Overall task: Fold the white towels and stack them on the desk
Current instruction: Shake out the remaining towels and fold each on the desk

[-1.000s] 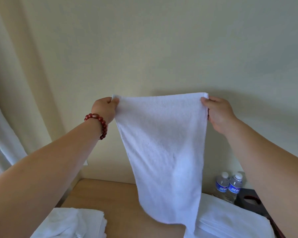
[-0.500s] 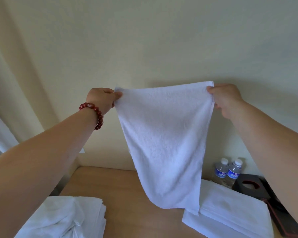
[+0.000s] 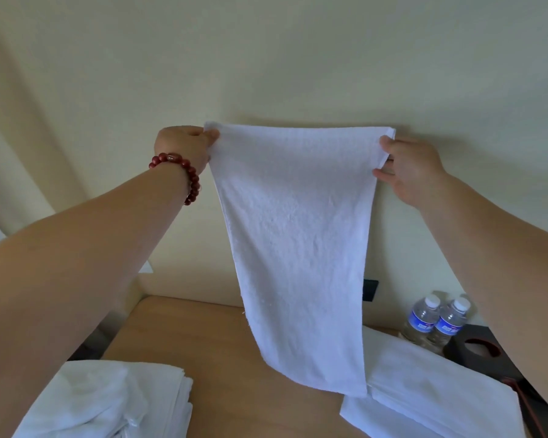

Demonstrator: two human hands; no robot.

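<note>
Left hand (image 3: 184, 147) and right hand (image 3: 408, 165) pinched towel (image 3: 298, 235) top corners; bottom edge hung above bare desk (image 3: 222, 358) between piles.

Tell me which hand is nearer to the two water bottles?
Right. The right hand holds the towel corner above the water bottles; the left hand holds the opposite corner, farther left.
</note>
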